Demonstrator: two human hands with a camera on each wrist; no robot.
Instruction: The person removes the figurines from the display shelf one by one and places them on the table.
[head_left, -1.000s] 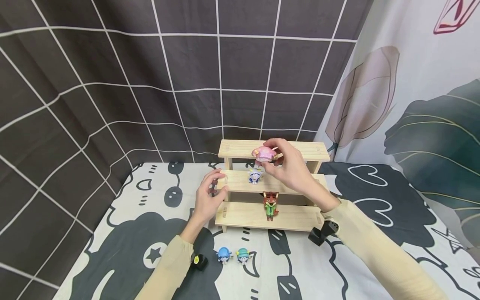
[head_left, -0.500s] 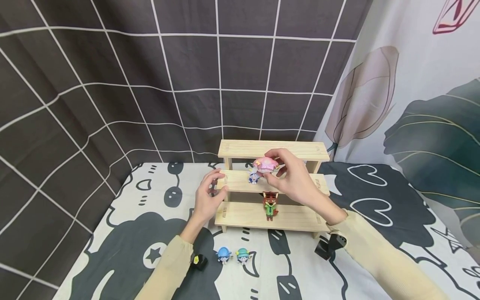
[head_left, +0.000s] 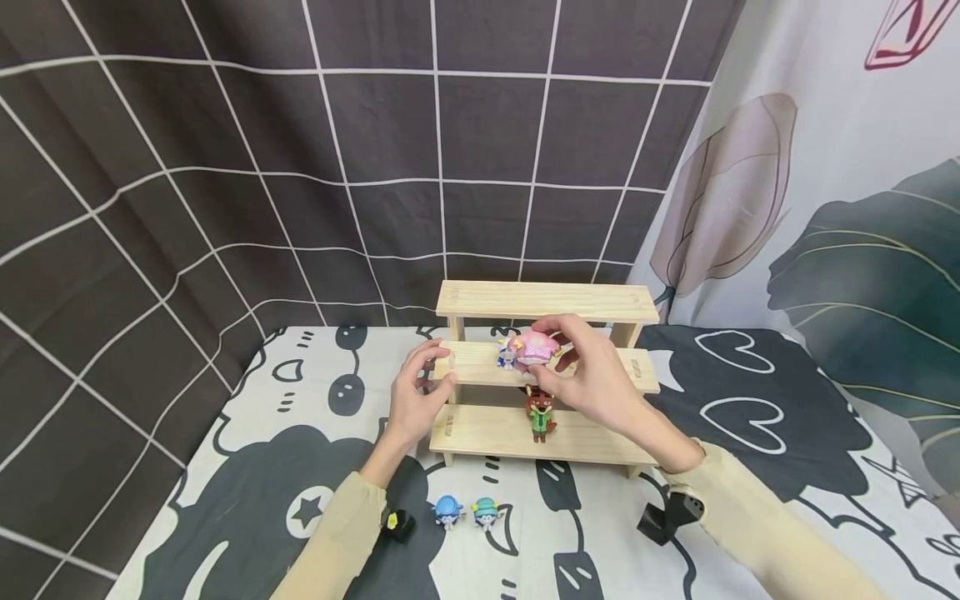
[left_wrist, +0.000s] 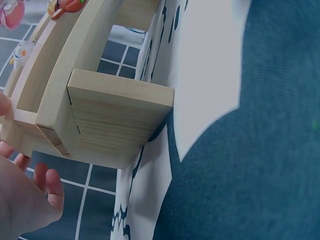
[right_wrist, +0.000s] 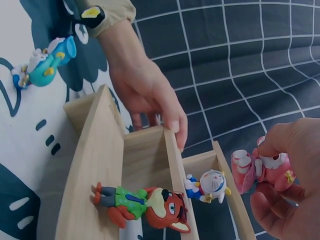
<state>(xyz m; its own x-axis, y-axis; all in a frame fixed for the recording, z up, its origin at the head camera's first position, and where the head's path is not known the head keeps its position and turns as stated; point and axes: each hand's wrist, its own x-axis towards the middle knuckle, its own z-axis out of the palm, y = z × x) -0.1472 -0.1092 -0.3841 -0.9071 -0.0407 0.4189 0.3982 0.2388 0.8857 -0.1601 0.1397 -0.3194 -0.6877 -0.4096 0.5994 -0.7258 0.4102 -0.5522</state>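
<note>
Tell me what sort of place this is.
Probably a bedroom or similar home corner: bedding-like cartoon-print cloth underneath, a grid-patterned curtain behind, and a wooden display shelf holding a fox figurine.

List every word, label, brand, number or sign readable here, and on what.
Words, brands, numbers: none readable, including on the wooden shelf, pink figurine and fox figurine.
Sign: circled star, on the printed cloth.
Signs: two outlined hearts, on that cloth's dark patch.
Scrawled marks, cloth's right edge: unreadable.
Yellow patch, left wrist camera: too small to read.
</note>
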